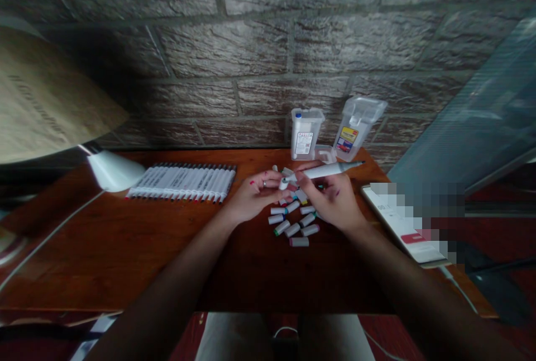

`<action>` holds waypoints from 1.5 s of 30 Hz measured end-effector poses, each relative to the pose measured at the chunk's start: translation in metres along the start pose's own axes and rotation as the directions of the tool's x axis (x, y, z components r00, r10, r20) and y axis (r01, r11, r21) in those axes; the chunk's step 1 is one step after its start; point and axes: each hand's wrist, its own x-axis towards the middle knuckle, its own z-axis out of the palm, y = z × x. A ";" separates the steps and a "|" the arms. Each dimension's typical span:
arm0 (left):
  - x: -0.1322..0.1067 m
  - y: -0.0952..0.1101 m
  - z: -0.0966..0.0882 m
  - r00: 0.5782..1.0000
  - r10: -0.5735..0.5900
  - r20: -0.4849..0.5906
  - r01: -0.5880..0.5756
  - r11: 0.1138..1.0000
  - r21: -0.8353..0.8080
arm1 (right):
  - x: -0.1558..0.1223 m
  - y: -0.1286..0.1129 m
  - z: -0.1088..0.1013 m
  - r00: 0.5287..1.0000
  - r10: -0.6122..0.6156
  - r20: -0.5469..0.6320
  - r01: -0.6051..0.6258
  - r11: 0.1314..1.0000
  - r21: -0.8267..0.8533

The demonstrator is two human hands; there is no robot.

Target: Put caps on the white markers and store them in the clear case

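My right hand (335, 196) is closed around a white marker (329, 170), its dark tip pointing right. Facing it, my left hand (256, 196) pinches a small white marker cap (283, 184) close to the marker's left end. Whether cap and marker touch I cannot tell. Red stains and a ring show on the left hand. Below and between the hands lie several loose marker caps (298, 242) with coloured ends, some hidden by the fingers. Left of my left hand, a row of white markers (184, 183) lies side by side on the wooden table (125, 255).
Behind the hands stand a clear plastic case (307, 133) with something blue-tipped inside and a second clear case (354, 126) with a yellow label. A lamp (54, 98) leans in at left, its cord crossing the table. A tablet (402, 227) lies at right, near a brick wall (251, 42).
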 end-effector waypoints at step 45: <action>-0.002 0.001 0.002 0.997 -0.071 0.003 0.071 0.995 -0.069 | 0.004 -0.001 0.001 0.980 0.173 -0.099 -0.156 0.975 0.158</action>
